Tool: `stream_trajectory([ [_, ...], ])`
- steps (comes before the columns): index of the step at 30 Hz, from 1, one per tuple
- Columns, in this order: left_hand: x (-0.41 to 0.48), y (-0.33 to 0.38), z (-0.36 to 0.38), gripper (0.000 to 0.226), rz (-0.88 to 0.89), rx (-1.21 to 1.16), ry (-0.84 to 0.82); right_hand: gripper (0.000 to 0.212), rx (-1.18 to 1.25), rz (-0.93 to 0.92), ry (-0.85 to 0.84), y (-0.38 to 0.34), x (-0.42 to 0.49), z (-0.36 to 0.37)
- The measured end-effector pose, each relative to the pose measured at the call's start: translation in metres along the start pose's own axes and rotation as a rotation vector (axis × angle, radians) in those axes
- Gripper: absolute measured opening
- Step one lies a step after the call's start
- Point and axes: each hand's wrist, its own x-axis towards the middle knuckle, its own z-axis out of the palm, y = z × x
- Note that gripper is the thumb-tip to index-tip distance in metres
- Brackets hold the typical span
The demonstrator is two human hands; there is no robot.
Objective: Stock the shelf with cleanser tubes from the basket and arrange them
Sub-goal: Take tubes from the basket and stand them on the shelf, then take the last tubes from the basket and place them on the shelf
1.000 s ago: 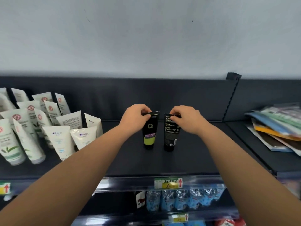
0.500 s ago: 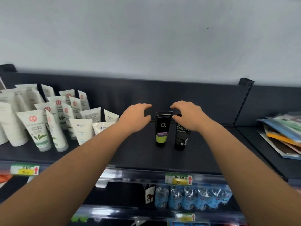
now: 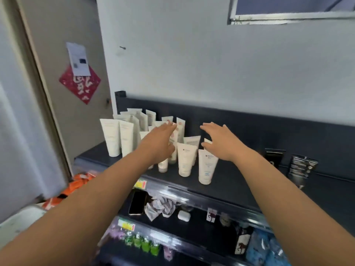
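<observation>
The long dark metal top shelf (image 3: 230, 186) runs along the pale grey wall (image 3: 211, 64). It carries all the cleanser tubes I can see. The tier below it (image 3: 197, 228) holds loose things, and the lowest tier holds small green bottles (image 3: 142, 244) and blue packs (image 3: 265, 248).

At the left end of the top shelf stands a crowd of white plastic cleanser tubes (image 3: 185, 161), caps down, several rows deep. The two tallest (image 3: 119, 139) stand at the far left and the shorter ones sit nearer the front edge. Well to the right, apart from them, two black cleanser tubes (image 3: 301, 167) stand side by side near the back panel.

My left hand (image 3: 159, 143) reaches over the white tubes, fingers straight and spread, gripping nothing. Its fingertips are at the tops of the back rows, and I cannot tell whether they touch. My right hand (image 3: 221, 141) hovers above the front white tubes, fingers splayed, also empty.

On the middle tier lie a black smartphone (image 3: 137, 202), a crumpled grey-and-white cloth (image 3: 160, 207) and a small white earbud case (image 3: 184, 215).
</observation>
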Motion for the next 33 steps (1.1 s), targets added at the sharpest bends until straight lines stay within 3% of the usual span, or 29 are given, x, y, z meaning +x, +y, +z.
stream_trajectory([
  [9, -0.124, -0.189, -0.063, 0.078, -0.306, 0.162, -0.046, 0.062, 0.113, -0.292, -0.045, -0.201, 0.051, 0.053],
  [18, -0.252, -0.307, -0.121, 0.074, -0.584, 0.228, -0.042, 0.062, 0.227, -0.498, -0.108, -0.364, 0.073, 0.099],
  [33, -0.339, -0.423, -0.141, 0.077, -0.841, 0.318, -0.058, 0.061, 0.205, -0.784, -0.171, -0.514, 0.128, 0.16],
])
